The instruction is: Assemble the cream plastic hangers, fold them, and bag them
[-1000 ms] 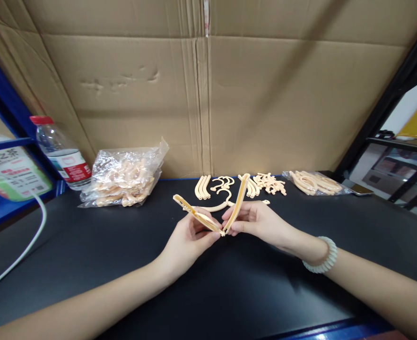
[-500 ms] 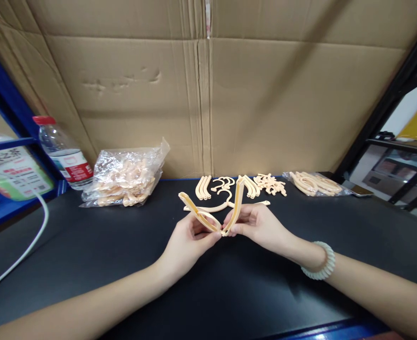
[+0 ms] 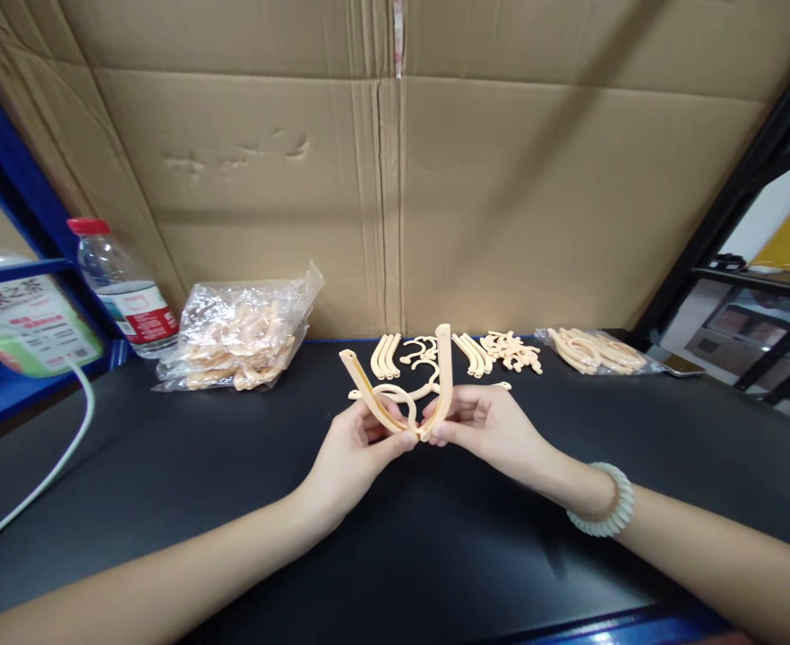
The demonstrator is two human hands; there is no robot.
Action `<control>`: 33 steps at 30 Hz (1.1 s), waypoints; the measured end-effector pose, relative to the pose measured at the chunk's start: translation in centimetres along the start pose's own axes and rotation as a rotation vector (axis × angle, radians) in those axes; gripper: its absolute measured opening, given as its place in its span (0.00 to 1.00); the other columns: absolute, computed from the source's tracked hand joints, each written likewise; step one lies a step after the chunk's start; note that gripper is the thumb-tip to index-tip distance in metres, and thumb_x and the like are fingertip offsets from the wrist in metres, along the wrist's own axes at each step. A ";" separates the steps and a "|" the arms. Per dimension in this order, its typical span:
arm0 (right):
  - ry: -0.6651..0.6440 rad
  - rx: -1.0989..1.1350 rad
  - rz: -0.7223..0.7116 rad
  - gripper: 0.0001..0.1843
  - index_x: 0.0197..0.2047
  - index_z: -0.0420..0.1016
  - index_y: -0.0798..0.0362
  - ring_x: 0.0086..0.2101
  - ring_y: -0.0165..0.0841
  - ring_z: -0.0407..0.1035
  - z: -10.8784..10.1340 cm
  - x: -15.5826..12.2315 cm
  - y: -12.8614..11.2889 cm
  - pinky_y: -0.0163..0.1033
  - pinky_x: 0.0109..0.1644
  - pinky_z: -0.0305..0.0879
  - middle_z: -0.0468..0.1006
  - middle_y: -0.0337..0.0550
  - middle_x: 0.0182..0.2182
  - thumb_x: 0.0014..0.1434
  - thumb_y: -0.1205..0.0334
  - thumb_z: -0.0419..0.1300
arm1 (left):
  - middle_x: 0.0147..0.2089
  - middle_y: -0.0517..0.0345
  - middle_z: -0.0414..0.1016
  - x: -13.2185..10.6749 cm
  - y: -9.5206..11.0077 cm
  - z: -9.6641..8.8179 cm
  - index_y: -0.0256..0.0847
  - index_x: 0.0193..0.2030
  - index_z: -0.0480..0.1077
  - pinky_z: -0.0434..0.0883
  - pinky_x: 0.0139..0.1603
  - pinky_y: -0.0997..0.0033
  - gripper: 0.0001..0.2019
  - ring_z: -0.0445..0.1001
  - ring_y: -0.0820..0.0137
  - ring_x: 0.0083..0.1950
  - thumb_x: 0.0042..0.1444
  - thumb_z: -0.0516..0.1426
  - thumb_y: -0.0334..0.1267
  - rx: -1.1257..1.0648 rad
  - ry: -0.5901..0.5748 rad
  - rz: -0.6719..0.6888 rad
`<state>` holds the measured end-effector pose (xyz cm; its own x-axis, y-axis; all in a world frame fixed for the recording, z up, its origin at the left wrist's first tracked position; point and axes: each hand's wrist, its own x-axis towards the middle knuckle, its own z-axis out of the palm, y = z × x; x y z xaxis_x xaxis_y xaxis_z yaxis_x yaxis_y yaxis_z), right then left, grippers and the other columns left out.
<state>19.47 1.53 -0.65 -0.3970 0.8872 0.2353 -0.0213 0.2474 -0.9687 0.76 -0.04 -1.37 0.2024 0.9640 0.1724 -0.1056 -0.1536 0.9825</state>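
Between my two hands, above the black table, is a cream plastic folding hanger (image 3: 444,376), its two arms raised in a V and its hook curving between them. My left hand (image 3: 361,452) pinches the left arm and hook near the joint. With thumb and fingers, my right hand (image 3: 485,430) grips the right arm close to the same joint. Just behind lies another hanger (image 3: 504,385), spread flat with its hook pointing away; the held one partly covers it. Farther back are loose curved arms (image 3: 386,356), hooks (image 3: 422,348), more arms (image 3: 472,356) and a pile of small connector pieces (image 3: 512,349).
Clear bags of cream parts (image 3: 234,336) stand at the back left beside a red-capped water bottle (image 3: 130,291). A flatter bag of parts (image 3: 593,349) and a phone-like slab (image 3: 678,362) lie back right. Cardboard (image 3: 570,206) walls the rear; a white cable (image 3: 65,457) crosses the left.
The held hanger has tilted in my hands, showing more of its arms' outer faces and its hook. Both hands keep their grip in nearly the same place.
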 end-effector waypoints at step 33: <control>-0.217 -0.896 -0.079 0.07 0.30 0.70 0.53 0.28 0.33 0.69 -11.2 2.3 -2.5 0.37 0.32 0.61 0.76 0.39 0.27 0.55 0.59 0.62 | 0.33 0.55 0.78 4.8 1.7 -8.0 0.38 0.32 0.71 0.74 0.39 0.70 0.10 0.78 0.68 0.34 0.51 0.64 0.41 0.553 -0.135 0.150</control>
<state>28.88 7.31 3.22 -0.5895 0.7849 0.1908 0.6260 0.5933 -0.5061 -6.26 6.02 0.55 0.3507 0.8925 0.2838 0.3739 -0.4112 0.8313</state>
